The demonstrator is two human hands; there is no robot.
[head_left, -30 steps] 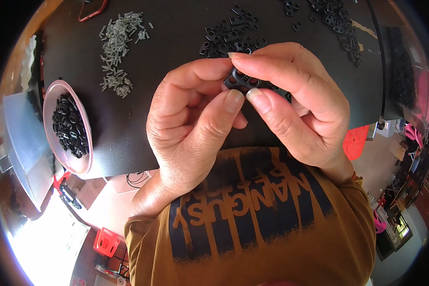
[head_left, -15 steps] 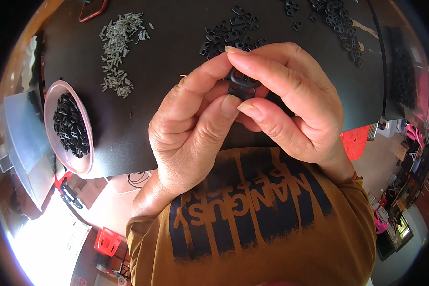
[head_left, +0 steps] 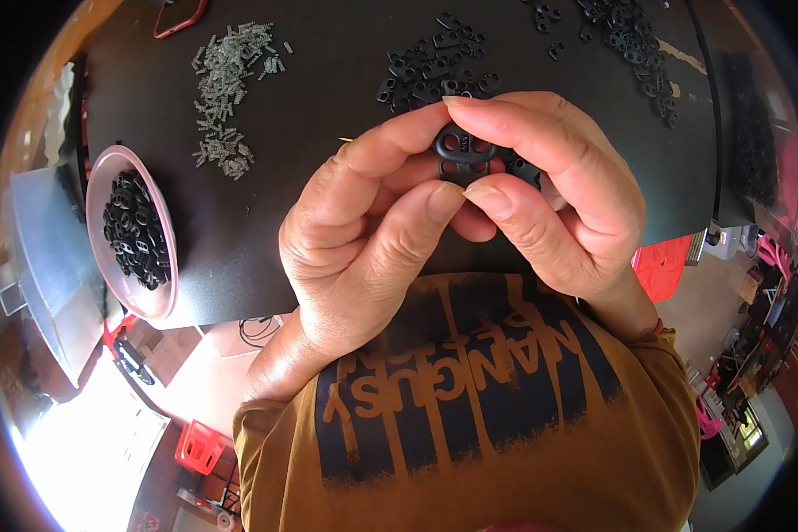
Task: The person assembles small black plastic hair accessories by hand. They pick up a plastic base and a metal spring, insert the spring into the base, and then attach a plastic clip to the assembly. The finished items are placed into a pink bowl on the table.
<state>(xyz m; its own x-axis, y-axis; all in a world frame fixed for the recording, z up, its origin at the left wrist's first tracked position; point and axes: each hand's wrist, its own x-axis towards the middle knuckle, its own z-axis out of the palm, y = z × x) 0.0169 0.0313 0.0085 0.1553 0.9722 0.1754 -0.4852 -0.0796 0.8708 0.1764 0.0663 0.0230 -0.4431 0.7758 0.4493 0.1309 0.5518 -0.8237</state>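
Observation:
Between the fingertips of both hands is a black plastic two-hole cord lock (head_left: 457, 144), its oval top part above a lower part. My left hand (head_left: 355, 230) pinches it from the left, with thumb below and forefinger above. On the other side my right hand (head_left: 563, 191) grips it the same way, and the two thumb tips meet under it. The fingers hide its edges and part of its lower body. Just beyond the hands lies a loose pile of black cord lock parts (head_left: 430, 66).
Small metal springs (head_left: 226, 89) are heaped at the far left of the dark table (head_left: 222, 239). A pink bowl (head_left: 99, 208) of black cord locks (head_left: 135, 232) stands at the left edge. More black parts (head_left: 638, 53) lie far right. A red-edged phone (head_left: 179, 16) is at the back.
The cord lock has shifted slightly right and tilted, so its two upper holes face me more fully. My fingertips have moved with it and still hold it.

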